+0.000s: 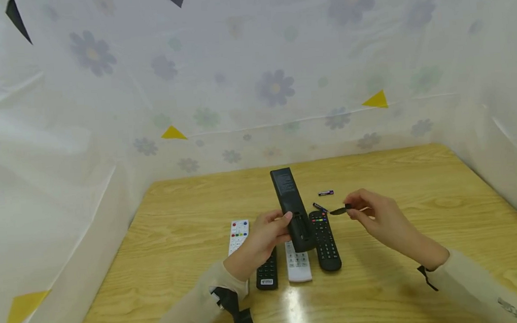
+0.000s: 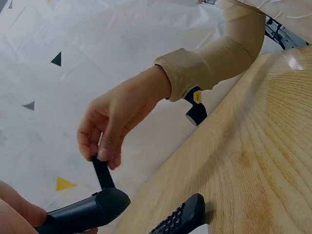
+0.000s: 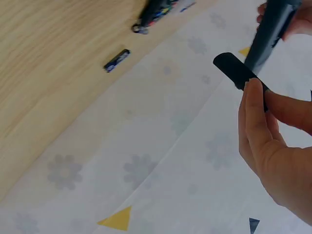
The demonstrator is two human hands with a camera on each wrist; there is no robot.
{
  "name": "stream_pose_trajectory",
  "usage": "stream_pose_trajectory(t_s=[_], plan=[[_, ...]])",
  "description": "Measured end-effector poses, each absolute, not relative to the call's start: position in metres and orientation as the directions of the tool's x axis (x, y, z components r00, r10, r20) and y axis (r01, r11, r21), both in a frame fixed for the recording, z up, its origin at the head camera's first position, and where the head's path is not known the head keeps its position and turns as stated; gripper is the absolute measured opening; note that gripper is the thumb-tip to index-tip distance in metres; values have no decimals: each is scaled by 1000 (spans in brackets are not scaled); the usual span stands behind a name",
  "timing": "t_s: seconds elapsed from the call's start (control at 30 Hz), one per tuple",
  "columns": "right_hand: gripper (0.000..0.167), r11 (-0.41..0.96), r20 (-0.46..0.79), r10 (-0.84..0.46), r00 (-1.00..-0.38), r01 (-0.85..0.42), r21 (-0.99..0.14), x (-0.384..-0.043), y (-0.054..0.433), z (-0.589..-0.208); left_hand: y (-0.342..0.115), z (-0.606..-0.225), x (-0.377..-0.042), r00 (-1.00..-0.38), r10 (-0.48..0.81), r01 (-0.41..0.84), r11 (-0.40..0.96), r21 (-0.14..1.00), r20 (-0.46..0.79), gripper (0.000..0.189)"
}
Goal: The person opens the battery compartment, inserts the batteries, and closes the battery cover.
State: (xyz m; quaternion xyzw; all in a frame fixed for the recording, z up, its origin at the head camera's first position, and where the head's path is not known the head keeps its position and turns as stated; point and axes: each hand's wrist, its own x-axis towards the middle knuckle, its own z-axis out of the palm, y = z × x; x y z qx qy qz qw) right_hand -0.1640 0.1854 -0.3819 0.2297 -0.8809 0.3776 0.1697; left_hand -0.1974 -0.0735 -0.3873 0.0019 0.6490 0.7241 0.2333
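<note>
My left hand (image 1: 263, 238) grips a black remote control (image 1: 291, 199) above the table, its back turned up and the battery compartment uncovered. Whether any battery lies inside is too dark to tell. To the right, my right hand (image 1: 375, 216) pinches a small black battery cover (image 1: 340, 210) between thumb and fingers, apart from the remote. The same cover (image 3: 236, 69) shows closer in the right wrist view. Two slim dark batteries lie on the table: one farther back (image 1: 325, 193), the other (image 1: 320, 207) by the top end of another black remote (image 1: 325, 241).
Under and beside my left hand lie a white remote (image 1: 239, 234), a black remote (image 1: 267, 274) and a second white remote (image 1: 298, 267), side by side on the wooden table (image 1: 181, 285). A flower-patterned white sheet (image 1: 236, 84) hangs behind the table.
</note>
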Motion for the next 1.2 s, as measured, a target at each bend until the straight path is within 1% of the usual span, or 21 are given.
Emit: stream_pose_trajectory(t_s=[0.07,0.2,0.3,0.37,0.43,0.63,0.73,0.8,0.87,0.93,1.03,1.2], plan=[[26,653,451,-333,-828,-547,-524,-164,192,-391,-76,-388,-197,-888,335,-349,-41,936,-317,34],[29,707,368,-452,-812,-578,-407,-164,201,-414,-78,-388,-196,-887,329,-354,-33,935,-324,33],[32,712,311,-520,-796,-604,-357,-164,204,-426,-78,-389,-197,-886,325,-361,-34,932,-331,31],[34,709,273,-552,-788,-615,-344,-164,204,-431,-78,-389,-197,-885,324,-364,-35,931,-334,30],[34,703,223,-578,-785,-617,-352,-164,203,-433,-77,-390,-198,-884,323,-370,-39,928,-338,30],[27,700,40,-612,-790,-564,-438,-165,198,-434,-78,-393,-197,-880,333,-372,-43,927,-338,32],[23,684,-13,-632,-775,-550,-479,-166,199,-432,-78,-393,-197,-880,333,-373,-37,927,-340,32],[19,666,-15,-645,-764,-553,-501,-170,200,-429,-78,-392,-197,-879,331,-376,-36,926,-344,32],[16,656,3,-639,-769,-547,-521,-177,200,-425,-78,-392,-197,-880,331,-372,-37,927,-340,32],[11,662,28,-612,-791,-531,-528,-187,198,-421,-78,-391,-197,-881,334,-368,-38,929,-335,32],[7,700,71,-544,-836,-499,-510,-208,193,-419,-78,-390,-196,-882,337,-364,-42,931,-330,33],[3,738,65,-461,-885,-424,-525,-242,185,-428,-76,-389,-195,-880,336,-368,-39,929,-335,33]])
